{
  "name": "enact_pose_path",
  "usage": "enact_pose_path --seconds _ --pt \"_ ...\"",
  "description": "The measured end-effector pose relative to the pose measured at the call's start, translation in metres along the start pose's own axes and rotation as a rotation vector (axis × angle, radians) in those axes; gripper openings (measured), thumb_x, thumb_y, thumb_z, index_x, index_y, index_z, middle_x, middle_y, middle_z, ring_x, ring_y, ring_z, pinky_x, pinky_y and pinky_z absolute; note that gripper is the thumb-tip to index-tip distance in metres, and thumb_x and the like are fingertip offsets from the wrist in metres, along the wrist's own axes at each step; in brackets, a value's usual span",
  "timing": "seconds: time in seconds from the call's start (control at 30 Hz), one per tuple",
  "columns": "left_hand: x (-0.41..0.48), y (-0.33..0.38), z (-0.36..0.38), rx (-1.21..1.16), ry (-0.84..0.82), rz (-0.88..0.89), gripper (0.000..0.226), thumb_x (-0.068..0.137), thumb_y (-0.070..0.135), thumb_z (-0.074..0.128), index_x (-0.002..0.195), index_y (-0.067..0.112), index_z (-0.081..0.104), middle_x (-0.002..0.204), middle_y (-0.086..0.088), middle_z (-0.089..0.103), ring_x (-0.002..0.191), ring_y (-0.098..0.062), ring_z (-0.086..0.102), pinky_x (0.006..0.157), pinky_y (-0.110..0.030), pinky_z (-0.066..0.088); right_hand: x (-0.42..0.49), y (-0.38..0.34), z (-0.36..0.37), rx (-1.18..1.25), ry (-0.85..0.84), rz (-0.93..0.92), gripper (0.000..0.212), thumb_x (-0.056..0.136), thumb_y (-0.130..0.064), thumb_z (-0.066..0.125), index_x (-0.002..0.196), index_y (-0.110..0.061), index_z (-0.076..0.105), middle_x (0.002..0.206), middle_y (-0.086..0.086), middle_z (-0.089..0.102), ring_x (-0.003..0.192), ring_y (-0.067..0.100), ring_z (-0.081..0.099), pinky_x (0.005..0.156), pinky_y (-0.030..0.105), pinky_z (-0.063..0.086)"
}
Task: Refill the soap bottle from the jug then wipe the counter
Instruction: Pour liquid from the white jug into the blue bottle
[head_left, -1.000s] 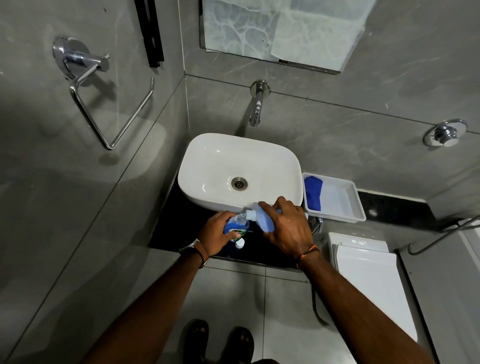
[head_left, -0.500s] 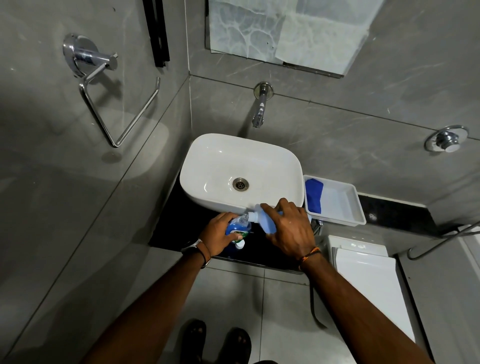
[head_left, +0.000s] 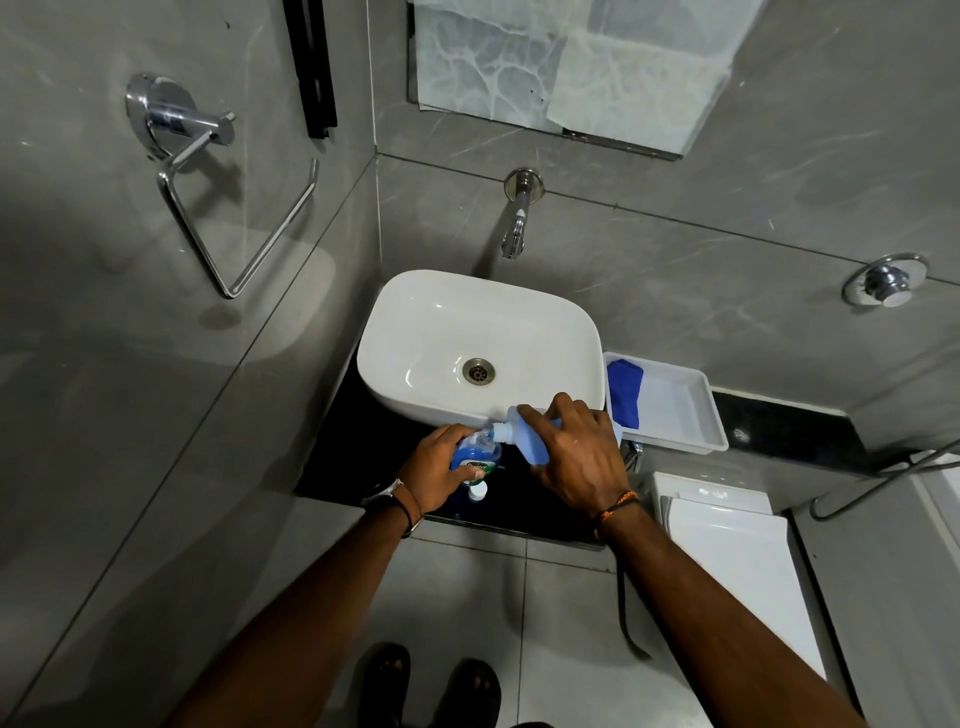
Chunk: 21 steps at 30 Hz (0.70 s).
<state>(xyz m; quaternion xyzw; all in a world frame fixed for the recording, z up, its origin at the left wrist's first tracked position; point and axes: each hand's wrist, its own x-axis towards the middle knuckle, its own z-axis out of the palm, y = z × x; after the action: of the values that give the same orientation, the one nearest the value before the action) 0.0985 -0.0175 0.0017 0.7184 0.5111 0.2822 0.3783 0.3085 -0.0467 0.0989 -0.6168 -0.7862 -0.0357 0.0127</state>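
Single head-worn wide-angle view, looking steeply down over the sink (head_left: 483, 332), close above both forearms

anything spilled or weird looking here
No spill shows on the counter: the spout of the jug meets the mouth of the bottle. The one oddity is the mirror, covered over with pale sheets. A small white cap lies loose by the bottle.

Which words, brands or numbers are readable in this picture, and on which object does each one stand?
"Dettol": white letters on the green label of the soap bottle; blurred, so probable only.
Rest of that label: too blurred to read.
Jug: no text visible.
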Motion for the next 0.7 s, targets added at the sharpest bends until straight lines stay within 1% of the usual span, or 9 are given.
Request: enact_pose_path --seconds 0.1,0.23,0.37,0.53,0.7 --pt "0.0006 0.0001 -0.0009 0.000 0.006 -0.001 0.053 0.081 0.013 0.081 0.128 0.006 0.059 0.128 -0.013 0.063 0.117 -0.026 0.063 0.101 -0.043 0.056 0.0004 -0.0003 -0.0014 0.002 -0.002 -0.004 0.070 0.078 -0.041 0.079 0.142 -0.027 0.055 0.112 0.009 0.057 0.099 0.032 0.060 0.088 0.047 0.051" --pt "0.0010 -0.0008 -0.0015 0.002 0.007 0.000 0.051 0.080 0.015 0.081 0.125 0.006 0.059 0.124 -0.013 0.064 0.113 -0.025 0.064 0.098 -0.043 0.057 0.0009 -0.0021 -0.0029 -0.012 -0.015 0.000 0.070 0.079 -0.040 0.078 0.143 -0.028 0.054 0.114 0.009 0.057 0.101 0.031 0.060 0.090 0.047 0.050" --pt "0.0024 -0.0019 -0.0024 -0.001 0.007 -0.012 0.049 0.079 0.013 0.082 0.122 0.005 0.061 0.119 -0.014 0.064 0.106 -0.028 0.066 0.094 -0.046 0.057 0.0018 -0.0038 -0.0046 -0.023 0.001 0.007 0.067 0.078 -0.037 0.077 0.141 -0.029 0.055 0.111 0.007 0.056 0.096 0.031 0.059 0.085 0.045 0.049" --pt "0.0030 -0.0025 -0.0019 0.002 0.008 -0.014 0.049 0.079 0.012 0.082 0.122 0.005 0.060 0.119 -0.014 0.064 0.108 -0.027 0.065 0.094 -0.045 0.057 0.0033 -0.0040 -0.0058 -0.032 -0.014 0.005 0.068 0.080 -0.039 0.076 0.143 -0.029 0.053 0.114 0.007 0.055 0.100 0.031 0.058 0.089 0.046 0.049" --pt "0.0043 -0.0023 -0.0027 0.006 0.008 -0.005 0.050 0.080 0.013 0.082 0.123 0.005 0.060 0.120 -0.013 0.064 0.108 -0.026 0.065 0.095 -0.043 0.058 0.0049 -0.0047 -0.0065 -0.031 -0.005 0.006 0.069 0.076 -0.038 0.080 0.140 -0.028 0.055 0.111 0.008 0.056 0.097 0.031 0.060 0.087 0.046 0.050"
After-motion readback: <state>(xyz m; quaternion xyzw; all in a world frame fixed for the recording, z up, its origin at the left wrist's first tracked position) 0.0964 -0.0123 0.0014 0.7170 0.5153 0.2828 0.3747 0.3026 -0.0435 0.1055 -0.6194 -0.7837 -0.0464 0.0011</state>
